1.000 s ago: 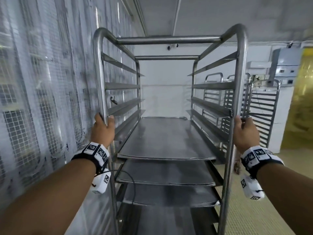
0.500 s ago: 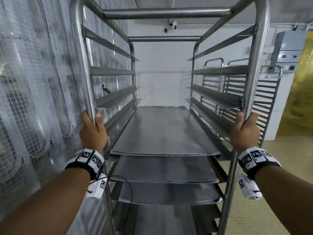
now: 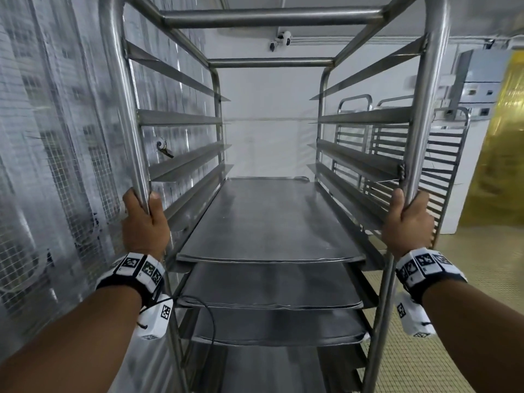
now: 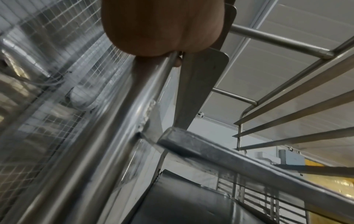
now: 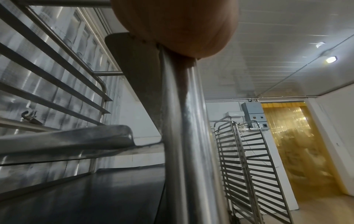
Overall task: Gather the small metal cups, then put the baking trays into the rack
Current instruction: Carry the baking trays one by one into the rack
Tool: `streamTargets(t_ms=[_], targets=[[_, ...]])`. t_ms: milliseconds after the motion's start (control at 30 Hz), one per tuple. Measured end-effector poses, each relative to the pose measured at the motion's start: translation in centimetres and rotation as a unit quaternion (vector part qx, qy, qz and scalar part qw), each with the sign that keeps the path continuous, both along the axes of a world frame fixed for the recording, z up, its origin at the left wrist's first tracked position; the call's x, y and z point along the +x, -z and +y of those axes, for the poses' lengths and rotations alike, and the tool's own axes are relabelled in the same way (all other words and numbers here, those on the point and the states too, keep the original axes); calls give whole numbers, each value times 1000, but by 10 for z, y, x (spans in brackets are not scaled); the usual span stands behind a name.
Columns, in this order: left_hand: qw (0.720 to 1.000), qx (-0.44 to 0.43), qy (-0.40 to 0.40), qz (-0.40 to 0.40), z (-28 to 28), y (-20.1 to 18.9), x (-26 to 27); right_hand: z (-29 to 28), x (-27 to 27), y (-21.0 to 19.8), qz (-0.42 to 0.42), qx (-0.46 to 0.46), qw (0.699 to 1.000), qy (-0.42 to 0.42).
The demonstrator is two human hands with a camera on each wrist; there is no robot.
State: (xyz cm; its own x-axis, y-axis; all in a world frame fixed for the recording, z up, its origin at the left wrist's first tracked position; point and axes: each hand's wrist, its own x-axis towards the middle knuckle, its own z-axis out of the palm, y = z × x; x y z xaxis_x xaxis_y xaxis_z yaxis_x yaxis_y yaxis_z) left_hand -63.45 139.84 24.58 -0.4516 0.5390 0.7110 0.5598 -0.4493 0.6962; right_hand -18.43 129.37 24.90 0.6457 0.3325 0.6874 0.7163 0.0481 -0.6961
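We hold the rack [image 3: 272, 18] by its two near posts: our left hand [image 3: 144, 225] has its fingers clamped round the left post, our right hand [image 3: 407, 225] round the right one. Inside the rack, baking trays [image 3: 269, 219] sit stacked on its lower rails. Beyond the rack's right side stand spare racks [image 3: 442, 165], then a yellow strip curtain [image 3: 499, 154].

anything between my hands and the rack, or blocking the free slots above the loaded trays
Nothing visible. The left hand and right hand already grip the rack posts, and the runners above the top tray look bare.
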Motion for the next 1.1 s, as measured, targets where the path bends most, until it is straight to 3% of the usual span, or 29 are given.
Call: streamTargets(t_ms=[567,900,1100], targets=[[1000,-20,7,-22,57,-6,33,71,33,4,-9,-3,1000,14],[1000,21,4,-21,86,3,84,104,85,-4,25,0,1000,6],[1000,23,-11,-16,100,3,92,127,96,1,-14,-13,1000,22]])
